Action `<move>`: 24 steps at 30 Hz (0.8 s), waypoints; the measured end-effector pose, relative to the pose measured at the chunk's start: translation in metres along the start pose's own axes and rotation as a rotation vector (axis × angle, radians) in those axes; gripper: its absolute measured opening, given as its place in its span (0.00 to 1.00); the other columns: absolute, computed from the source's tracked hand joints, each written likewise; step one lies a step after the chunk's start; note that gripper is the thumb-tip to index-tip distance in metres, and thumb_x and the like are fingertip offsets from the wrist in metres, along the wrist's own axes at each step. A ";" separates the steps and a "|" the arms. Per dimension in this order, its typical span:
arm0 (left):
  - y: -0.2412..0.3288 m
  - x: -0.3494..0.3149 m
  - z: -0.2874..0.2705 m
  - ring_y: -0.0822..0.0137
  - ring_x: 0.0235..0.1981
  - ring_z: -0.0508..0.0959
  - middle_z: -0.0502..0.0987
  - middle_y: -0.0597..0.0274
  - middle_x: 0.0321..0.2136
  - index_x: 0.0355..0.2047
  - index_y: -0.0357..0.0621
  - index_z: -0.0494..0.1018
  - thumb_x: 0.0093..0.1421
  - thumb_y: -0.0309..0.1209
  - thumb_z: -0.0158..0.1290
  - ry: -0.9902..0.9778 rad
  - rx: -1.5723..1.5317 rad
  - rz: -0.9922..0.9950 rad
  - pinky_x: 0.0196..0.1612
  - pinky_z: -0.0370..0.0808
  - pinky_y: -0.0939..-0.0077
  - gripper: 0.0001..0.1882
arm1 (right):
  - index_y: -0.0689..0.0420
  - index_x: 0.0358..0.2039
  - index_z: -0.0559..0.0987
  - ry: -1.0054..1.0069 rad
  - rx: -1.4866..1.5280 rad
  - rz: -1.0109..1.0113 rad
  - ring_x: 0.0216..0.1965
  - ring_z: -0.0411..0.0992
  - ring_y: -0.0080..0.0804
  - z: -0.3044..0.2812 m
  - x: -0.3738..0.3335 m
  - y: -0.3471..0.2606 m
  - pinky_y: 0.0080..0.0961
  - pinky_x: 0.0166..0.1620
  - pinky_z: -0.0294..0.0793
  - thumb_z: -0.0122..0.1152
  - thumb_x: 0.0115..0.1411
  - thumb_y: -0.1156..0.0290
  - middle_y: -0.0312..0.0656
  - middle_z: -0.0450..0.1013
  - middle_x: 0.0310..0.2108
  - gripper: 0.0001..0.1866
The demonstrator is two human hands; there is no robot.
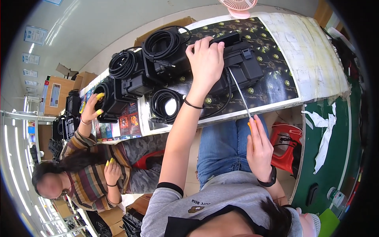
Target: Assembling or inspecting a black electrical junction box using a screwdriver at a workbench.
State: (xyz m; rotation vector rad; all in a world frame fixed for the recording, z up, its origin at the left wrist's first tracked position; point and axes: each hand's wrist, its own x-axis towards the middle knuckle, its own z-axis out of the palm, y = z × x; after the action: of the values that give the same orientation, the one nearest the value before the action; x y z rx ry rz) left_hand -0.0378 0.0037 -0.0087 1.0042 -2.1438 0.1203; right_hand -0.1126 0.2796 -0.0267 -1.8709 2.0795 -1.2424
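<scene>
A black plastic case (242, 65) with a latch lies on the table in front of me. My left hand (206, 61) bends its fingers over the far edge of the case and holds it. In my right hand (259, 146) is a long screwdriver (241, 91) with a thin metal shaft and an orange handle mostly hidden by my fingers. Its shaft points away from me, and the tip meets the near side of the case. Left of my forearm lies a coiled black cable (161, 106); another cable runs down beside the case.
More black cases with coiled cables (162, 43) stand to the left. A co-worker's hand (92, 106) with yellow finger covers touches one of them. A pink fan (239, 8) stands at the far edge. Below the table are a red stool (285, 132) and, at right, a green surface (312, 146).
</scene>
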 end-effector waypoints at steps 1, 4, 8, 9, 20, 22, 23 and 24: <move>0.000 -0.001 -0.001 0.60 0.49 0.73 0.77 0.58 0.45 0.34 0.41 0.82 0.68 0.39 0.47 -0.003 -0.021 -0.005 0.57 0.60 0.56 0.18 | 0.61 0.61 0.71 -0.042 0.193 0.062 0.31 0.74 0.30 -0.002 0.000 0.000 0.24 0.30 0.76 0.55 0.60 0.85 0.50 0.69 0.60 0.27; -0.004 -0.004 -0.001 0.60 0.49 0.74 0.78 0.58 0.45 0.33 0.40 0.82 0.68 0.39 0.47 0.017 -0.065 -0.032 0.56 0.60 0.57 0.18 | 0.55 0.68 0.64 -0.202 1.228 0.684 0.27 0.67 0.18 -0.013 0.003 0.005 0.14 0.20 0.66 0.48 0.67 0.81 0.50 0.64 0.64 0.28; -0.007 0.001 -0.003 0.59 0.51 0.75 0.79 0.59 0.47 0.36 0.50 0.84 0.70 0.39 0.43 -0.036 -0.067 -0.073 0.56 0.60 0.58 0.18 | 0.49 0.72 0.53 -0.031 2.283 1.034 0.26 0.58 0.13 -0.008 0.006 0.023 0.03 0.16 0.55 0.39 0.72 0.78 0.53 0.53 0.69 0.29; -0.009 0.000 -0.001 0.59 0.51 0.75 0.79 0.59 0.47 0.36 0.50 0.84 0.70 0.39 0.43 -0.021 -0.054 -0.069 0.56 0.60 0.59 0.19 | 0.49 0.72 0.53 -0.036 2.281 1.036 0.26 0.58 0.13 -0.006 0.004 0.025 0.03 0.16 0.55 0.39 0.72 0.78 0.53 0.53 0.69 0.29; -0.004 -0.004 -0.007 0.60 0.51 0.74 0.79 0.62 0.47 0.38 0.52 0.84 0.71 0.38 0.39 -0.013 -0.109 -0.136 0.57 0.60 0.59 0.21 | 0.56 0.63 0.69 -0.295 0.678 0.318 0.32 0.76 0.34 -0.040 0.016 0.009 0.20 0.27 0.73 0.51 0.65 0.80 0.54 0.72 0.56 0.25; -0.003 -0.002 -0.008 0.60 0.51 0.74 0.79 0.63 0.46 0.38 0.52 0.84 0.71 0.38 0.37 -0.028 -0.103 -0.147 0.58 0.59 0.59 0.22 | 0.55 0.61 0.71 -0.243 0.261 0.068 0.43 0.76 0.61 -0.037 0.019 -0.007 0.37 0.42 0.80 0.56 0.60 0.82 0.59 0.70 0.54 0.27; -0.003 -0.002 -0.006 0.60 0.51 0.74 0.79 0.63 0.46 0.38 0.52 0.84 0.71 0.38 0.37 -0.028 -0.105 -0.147 0.58 0.59 0.59 0.22 | 0.55 0.61 0.71 -0.243 0.258 0.070 0.43 0.76 0.61 -0.033 0.019 -0.012 0.37 0.42 0.80 0.56 0.60 0.82 0.59 0.70 0.54 0.27; -0.003 -0.002 -0.005 0.61 0.50 0.74 0.79 0.62 0.45 0.36 0.51 0.84 0.70 0.38 0.40 -0.011 -0.116 -0.137 0.57 0.59 0.60 0.20 | 0.55 0.61 0.71 -0.219 0.167 0.025 0.43 0.76 0.60 -0.027 0.018 -0.014 0.39 0.42 0.80 0.56 0.59 0.83 0.59 0.69 0.55 0.28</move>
State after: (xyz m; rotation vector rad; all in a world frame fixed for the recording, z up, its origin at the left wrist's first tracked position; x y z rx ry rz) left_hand -0.0319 0.0048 -0.0074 1.0811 -2.0598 -0.0750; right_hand -0.1205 0.2786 0.0075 -1.8110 1.8238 -1.1104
